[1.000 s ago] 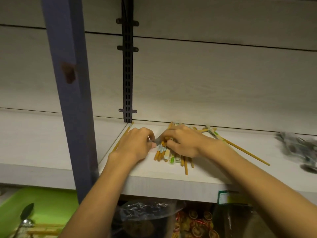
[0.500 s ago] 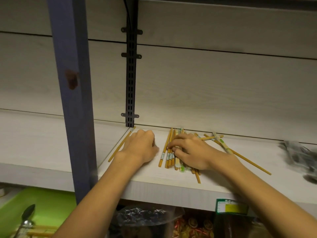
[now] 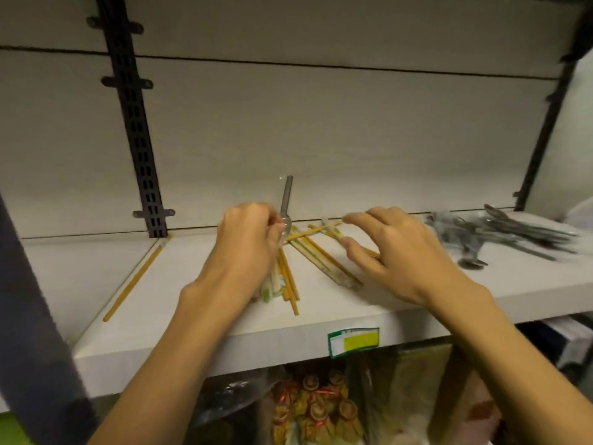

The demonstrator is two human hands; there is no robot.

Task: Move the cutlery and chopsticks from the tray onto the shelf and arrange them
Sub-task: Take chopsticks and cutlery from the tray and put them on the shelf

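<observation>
Several yellow chopsticks (image 3: 316, 256), some in paper sleeves, lie loosely piled on the white shelf (image 3: 192, 332). My left hand (image 3: 247, 245) pinches a grey plastic-wrapped utensil (image 3: 286, 200) at its lower end, its handle pointing straight up above the pile. My right hand (image 3: 394, 248) hovers over the right side of the chopsticks with fingers spread and holds nothing. One stray chopstick (image 3: 134, 281) lies apart at the left along the shelf seam. A heap of grey wrapped cutlery (image 3: 500, 232) sits on the shelf at the right.
A dark blue post (image 3: 32, 316) stands at the front left and a black slotted bracket (image 3: 138, 123) runs up the back wall. A green-yellow price label (image 3: 353, 342) hangs on the shelf edge. Bagged goods (image 3: 321, 406) fill the shelf below.
My left hand has lifted the grey utensil out of the chopstick pile. My right hand has come off the chopsticks and opened. The view has swung right and nearer.
</observation>
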